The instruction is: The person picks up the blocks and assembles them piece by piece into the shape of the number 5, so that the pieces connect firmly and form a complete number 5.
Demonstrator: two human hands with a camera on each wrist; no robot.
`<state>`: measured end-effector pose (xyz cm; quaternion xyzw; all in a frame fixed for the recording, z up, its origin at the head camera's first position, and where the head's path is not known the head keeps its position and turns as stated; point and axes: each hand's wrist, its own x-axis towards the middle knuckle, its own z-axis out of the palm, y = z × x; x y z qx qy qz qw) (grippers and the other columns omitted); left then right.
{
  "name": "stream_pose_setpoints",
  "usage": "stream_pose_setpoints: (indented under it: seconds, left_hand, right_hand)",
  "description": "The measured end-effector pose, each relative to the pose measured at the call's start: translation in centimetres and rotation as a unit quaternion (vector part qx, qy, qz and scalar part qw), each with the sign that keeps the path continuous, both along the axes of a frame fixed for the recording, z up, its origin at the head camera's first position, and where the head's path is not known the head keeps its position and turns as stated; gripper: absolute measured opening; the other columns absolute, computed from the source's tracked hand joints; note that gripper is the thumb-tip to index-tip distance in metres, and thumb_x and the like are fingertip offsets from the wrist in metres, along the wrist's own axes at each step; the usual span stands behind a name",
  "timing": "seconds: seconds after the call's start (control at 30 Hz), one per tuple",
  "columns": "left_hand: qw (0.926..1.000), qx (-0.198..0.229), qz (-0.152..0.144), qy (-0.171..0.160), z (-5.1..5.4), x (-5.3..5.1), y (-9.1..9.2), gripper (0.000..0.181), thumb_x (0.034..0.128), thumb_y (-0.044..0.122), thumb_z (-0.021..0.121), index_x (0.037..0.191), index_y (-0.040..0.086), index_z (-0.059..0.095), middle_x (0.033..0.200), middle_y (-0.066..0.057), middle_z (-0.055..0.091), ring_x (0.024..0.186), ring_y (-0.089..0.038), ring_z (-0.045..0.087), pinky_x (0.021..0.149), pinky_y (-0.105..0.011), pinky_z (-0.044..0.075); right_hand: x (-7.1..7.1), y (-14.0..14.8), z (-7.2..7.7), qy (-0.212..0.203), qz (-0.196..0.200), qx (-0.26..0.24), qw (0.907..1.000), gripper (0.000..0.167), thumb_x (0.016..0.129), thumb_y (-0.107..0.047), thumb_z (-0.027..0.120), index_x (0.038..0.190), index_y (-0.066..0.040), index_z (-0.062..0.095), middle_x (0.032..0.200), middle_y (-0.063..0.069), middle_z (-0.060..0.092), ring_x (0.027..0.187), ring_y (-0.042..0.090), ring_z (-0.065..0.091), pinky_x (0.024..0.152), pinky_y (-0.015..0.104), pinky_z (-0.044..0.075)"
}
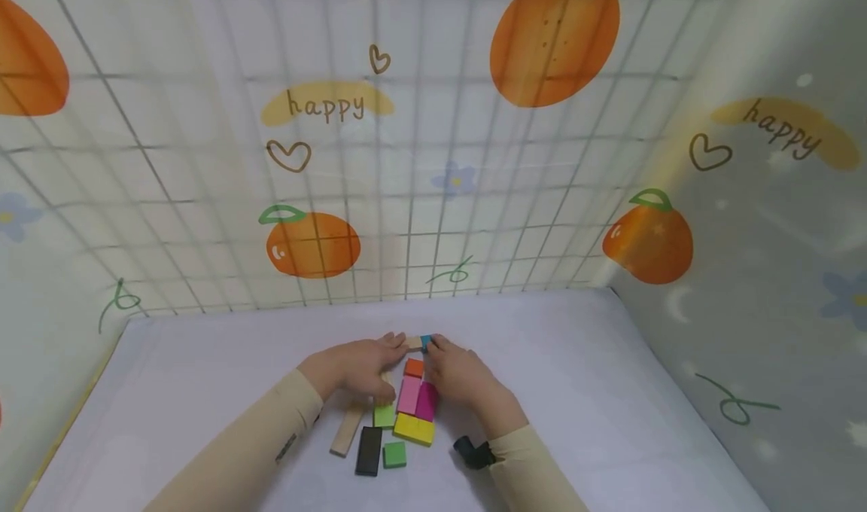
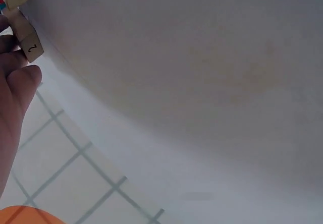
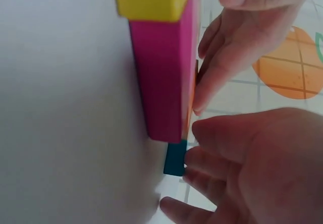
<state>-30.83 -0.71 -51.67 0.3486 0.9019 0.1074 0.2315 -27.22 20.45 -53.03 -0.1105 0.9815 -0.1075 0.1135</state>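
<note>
In the head view the left hand [image 1: 362, 365] reaches over the left of the block group, its fingertips at a plain wooden block [image 1: 413, 342]; its thumb is near another pale block. A blue block [image 1: 425, 342] touches that wooden block's right end, and the right hand [image 1: 463, 376] has its fingertips at it. The right wrist view has the blue block [image 3: 175, 158] beside the fingers of the right hand [image 3: 272, 163], with the left hand [image 3: 247, 42] beyond. At the left wrist view's edge, the left hand's fingers [image 2: 15, 57] lie along a wooden block [image 2: 31, 45].
Nearer the person lie orange [image 1: 415, 367], pink [image 1: 409, 395], magenta [image 1: 427, 401], yellow [image 1: 414, 429], light green [image 1: 384, 416], green [image 1: 394, 455], black [image 1: 369, 451] and wooden [image 1: 347, 429] blocks. A patterned curtain [image 1: 406, 158] stands behind the white table [image 1: 576, 422].
</note>
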Motion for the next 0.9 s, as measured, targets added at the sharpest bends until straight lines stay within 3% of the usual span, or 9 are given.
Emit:
stream_pose_setpoints:
  seconds: [0.33, 0.7, 0.9]
  left_hand:
    - [0.9997, 0.000, -0.013, 0.021, -0.2, -0.7, 0.2, 0.090, 0.0861, 0.063, 0.065, 0.159, 0.020, 0.033, 0.169, 0.001, 0.022, 0.157, -0.019, 0.020, 0.124, -0.042, 0.027]
    - [0.9986, 0.032, -0.021, 0.036, -0.8, -0.9, 0.1, 0.090, 0.0868, 0.064, 0.063, 0.159, 0.019, 0.033, 0.169, 0.000, 0.021, 0.157, -0.020, 0.017, 0.124, -0.044, 0.027]
    - [0.9942, 0.061, -0.009, 0.088, -0.6, -0.7, -1.6, 0.093, 0.0900, 0.066, 0.059, 0.161, 0.016, 0.027, 0.170, -0.002, 0.017, 0.158, -0.020, 0.015, 0.124, -0.045, 0.026]
  right_hand:
    - [0.5, -0.2, -0.4, 0.038, 0.001, 0.009, 0.9992, 0.057, 0.100, -0.031, 0.061, 0.149, -0.005, 0.049, 0.154, 0.016, 0.046, 0.141, 0.033, 0.047, 0.112, 0.058, 0.042]
    - [0.9, 0.2, -0.9, 0.034, -0.015, -0.024, 0.9990, 0.059, 0.102, -0.031, 0.057, 0.153, -0.006, 0.042, 0.161, 0.016, 0.036, 0.149, 0.035, 0.035, 0.115, 0.061, 0.035]
    - [1.2, 0.5, -0.3, 0.030, -0.021, -0.034, 0.9988, 0.062, 0.101, -0.030, 0.057, 0.157, -0.012, 0.036, 0.168, 0.012, 0.023, 0.153, 0.038, 0.026, 0.116, 0.063, 0.031]
